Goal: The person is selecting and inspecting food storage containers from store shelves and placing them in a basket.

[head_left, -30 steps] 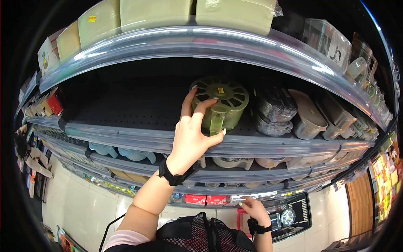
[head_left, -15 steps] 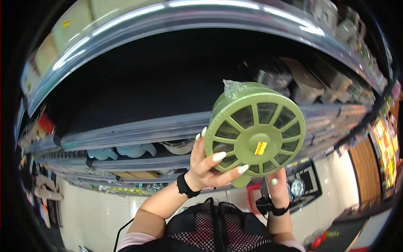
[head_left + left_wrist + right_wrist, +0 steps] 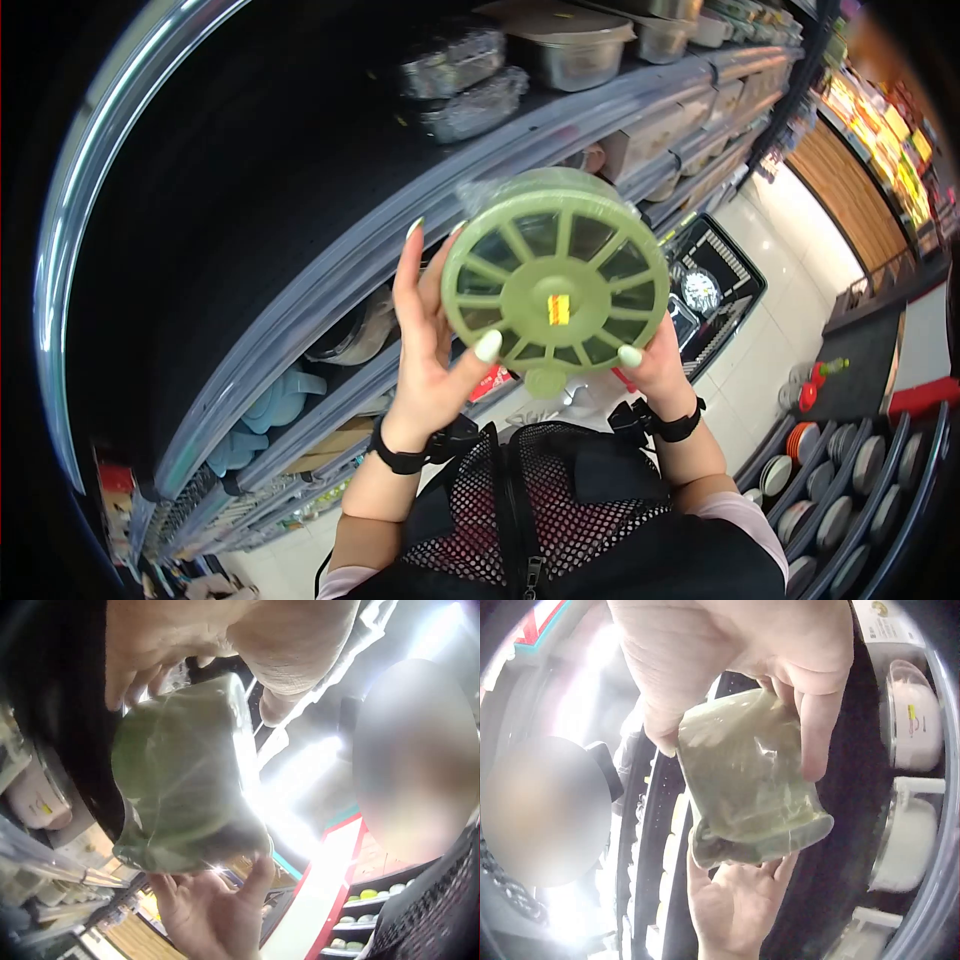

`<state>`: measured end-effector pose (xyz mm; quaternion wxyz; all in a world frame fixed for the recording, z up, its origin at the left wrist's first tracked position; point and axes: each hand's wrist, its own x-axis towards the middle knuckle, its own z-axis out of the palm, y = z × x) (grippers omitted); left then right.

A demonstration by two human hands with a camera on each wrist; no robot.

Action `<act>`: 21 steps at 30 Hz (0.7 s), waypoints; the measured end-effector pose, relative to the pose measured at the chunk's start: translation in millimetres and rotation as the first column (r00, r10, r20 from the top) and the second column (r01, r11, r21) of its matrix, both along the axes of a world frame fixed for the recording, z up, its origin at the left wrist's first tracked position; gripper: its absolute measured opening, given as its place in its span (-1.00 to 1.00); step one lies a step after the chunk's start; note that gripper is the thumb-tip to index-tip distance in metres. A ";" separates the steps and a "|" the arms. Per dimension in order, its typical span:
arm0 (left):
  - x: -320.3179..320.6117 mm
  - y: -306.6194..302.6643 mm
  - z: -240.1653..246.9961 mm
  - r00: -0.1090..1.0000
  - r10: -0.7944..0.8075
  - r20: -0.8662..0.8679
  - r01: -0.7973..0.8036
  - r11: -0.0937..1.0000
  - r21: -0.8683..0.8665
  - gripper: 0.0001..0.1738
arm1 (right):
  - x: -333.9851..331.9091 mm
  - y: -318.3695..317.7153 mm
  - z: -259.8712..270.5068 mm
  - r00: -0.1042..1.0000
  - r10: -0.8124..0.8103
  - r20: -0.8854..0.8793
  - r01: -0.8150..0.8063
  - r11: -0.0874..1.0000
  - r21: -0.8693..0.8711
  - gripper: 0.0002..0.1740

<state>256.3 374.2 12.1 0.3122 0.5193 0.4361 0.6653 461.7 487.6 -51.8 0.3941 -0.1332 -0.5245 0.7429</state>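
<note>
A round green container (image 3: pixel 555 275) with a spoked lid, a yellow-orange sticker and a small round tab is held up before the chest, its lid facing the head camera. My left hand (image 3: pixel 425 350) holds its left side, the thumb on the lid's rim. At its lower right my right hand (image 3: pixel 662 368) grips the edge, thumb on the rim. Both wrist views show clear wrap around the green body (image 3: pixel 184 772) between the two hands; the right wrist view shows its side (image 3: pixel 750 765) too.
Shelves (image 3: pixel 300 270) run diagonally on the left, with wrapped boxes (image 3: pixel 455 65) and lidded metal containers (image 3: pixel 570 45). Light-blue items (image 3: pixel 285 400) lie lower. A black basket (image 3: pixel 715 290) holding packaged goods stands beyond the right hand. A rack of dishes (image 3: pixel 835 500) is at lower right.
The green container has come off the shelf and is before the chest, its lid turned toward the head camera. The right hand has risen and taken hold too. The head view has turned right.
</note>
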 end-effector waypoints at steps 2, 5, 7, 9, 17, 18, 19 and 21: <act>-4.9 1.9 -0.7 0.998 -0.055 -0.008 0.054 0.992 -0.114 0.11 | 8.7 -3.2 2.5 1.000 -0.017 0.006 0.016 0.982 0.190 0.18; -8.2 2.4 -9.6 0.983 -0.132 0.131 0.162 0.954 -0.254 0.15 | 19.1 -6.0 9.7 0.999 -0.046 -0.005 0.046 0.993 0.110 0.22; -0.3 6.5 -7.4 0.969 -0.131 0.211 0.187 0.943 -0.274 0.22 | 29.5 -6.2 5.0 0.994 -0.100 0.032 0.096 0.988 0.121 0.25; 2.3 14.8 -5.1 0.969 -0.172 0.175 0.217 0.936 -0.279 0.20 | 37.0 -9.8 2.6 0.994 -0.105 0.027 0.104 0.994 0.046 0.19; 24.4 22.9 24.0 0.969 -0.216 0.116 0.242 0.922 -0.303 0.21 | 47.2 -14.5 -3.1 0.989 -0.127 0.074 0.127 0.992 0.004 0.29; 25.2 24.0 23.2 0.968 -0.222 0.115 0.247 0.921 -0.302 0.21 | 48.5 -15.2 -3.2 0.988 -0.133 0.073 0.133 0.991 0.005 0.29; 25.6 25.5 21.8 0.967 -0.229 0.114 0.253 0.918 -0.305 0.20 | 49.5 -15.6 -3.2 0.986 -0.145 0.085 0.144 0.989 0.018 0.29; 27.1 27.9 21.1 0.964 -0.243 0.111 0.266 0.913 -0.308 0.20 | 52.2 -16.4 -4.6 0.982 -0.166 0.095 0.164 0.986 0.031 0.30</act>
